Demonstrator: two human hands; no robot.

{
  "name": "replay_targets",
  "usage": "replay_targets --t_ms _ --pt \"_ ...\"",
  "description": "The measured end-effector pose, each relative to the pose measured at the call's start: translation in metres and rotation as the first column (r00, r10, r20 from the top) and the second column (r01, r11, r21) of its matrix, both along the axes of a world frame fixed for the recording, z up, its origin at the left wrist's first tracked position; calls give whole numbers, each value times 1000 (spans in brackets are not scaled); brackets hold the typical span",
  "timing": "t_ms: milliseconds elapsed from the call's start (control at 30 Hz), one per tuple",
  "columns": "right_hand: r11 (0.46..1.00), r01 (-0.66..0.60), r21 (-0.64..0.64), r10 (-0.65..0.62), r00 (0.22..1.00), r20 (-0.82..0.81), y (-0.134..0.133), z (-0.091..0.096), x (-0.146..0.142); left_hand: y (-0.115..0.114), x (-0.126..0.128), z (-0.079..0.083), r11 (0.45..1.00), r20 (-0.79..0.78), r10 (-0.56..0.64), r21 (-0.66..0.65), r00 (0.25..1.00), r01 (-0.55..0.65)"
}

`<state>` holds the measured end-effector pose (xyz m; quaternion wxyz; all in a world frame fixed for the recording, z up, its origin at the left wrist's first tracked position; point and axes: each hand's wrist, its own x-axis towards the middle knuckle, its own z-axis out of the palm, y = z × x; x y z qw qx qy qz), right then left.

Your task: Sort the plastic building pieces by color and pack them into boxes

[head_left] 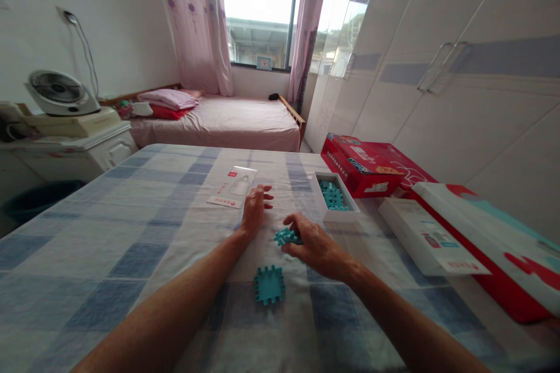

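My right hand (pixel 312 246) is closed around a teal toothed puzzle piece (pixel 286 236) just above the checked tablecloth (pixel 131 233). My left hand (pixel 255 208) lies flat on the cloth with fingers stretched out, holding nothing, just right of a clear plastic packet (pixel 233 187). A square teal piece with notched edges (pixel 269 284) lies on the cloth nearer to me, between my forearms. A small white box (pixel 335 198) holding more teal pieces stands to the right of my hands.
A white box lid (pixel 431 237) and red boxes (pixel 367 164) lie along the table's right side by white wardrobe doors. Beyond the table are a pink bed (pixel 227 119), a window and a fan (pixel 59 93) on a cabinet at left.
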<state>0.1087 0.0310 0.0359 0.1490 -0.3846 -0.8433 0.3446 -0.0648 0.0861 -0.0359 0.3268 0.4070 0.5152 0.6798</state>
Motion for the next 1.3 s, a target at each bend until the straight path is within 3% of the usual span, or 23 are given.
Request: replay_targets --t_ms 100,200,433,533,667,733,800,933,1033,1100,1233,1300 --pt "985 -153 -77 153 988 2 -14 5 5 0 -1 -1 1000 -6 -14 1 1000 14" --pt "971 -238 -26 240 963 120 -29 -2 2 -1 -1 0 1000 -10 -27 9 1000 27" --pt "958 -240 157 204 955 214 -39 -16 -11 -4 -1 2 999 -20 -46 9 999 47" --pt "963 -226 144 197 962 191 -47 -18 -11 -4 -2 1 999 -22 -48 2 999 48" --pt "992 -120 34 121 993 -14 -49 -16 1 -5 -1 3 999 -21 -35 3 999 35" --pt "999 44 3 -43 992 -119 -33 -7 15 -6 -1 5 1000 -20 -26 9 999 26" --pt "963 269 29 -256 940 -225 -3 7 33 -6 -1 5 1000 -22 -29 11 999 29" --pt "779 608 154 -544 777 -318 77 24 64 -6 -1 6 999 -46 -46 -4 998 46" --pt "728 633 262 -584 773 -248 122 20 72 -6 -1 7 999 -52 -41 -12 998 40" --pt "713 628 312 -587 778 -223 136 12 73 -6 -1 8 999 -45 -36 -15 998 35" --pt "672 640 373 -609 764 -213 130 -5 80 -5 -1 7 999 -49 -40 -27 998 39" --pt "706 585 398 -567 804 -177 119 -11 85 -5 -1 6 999 -67 -39 -29 997 37"
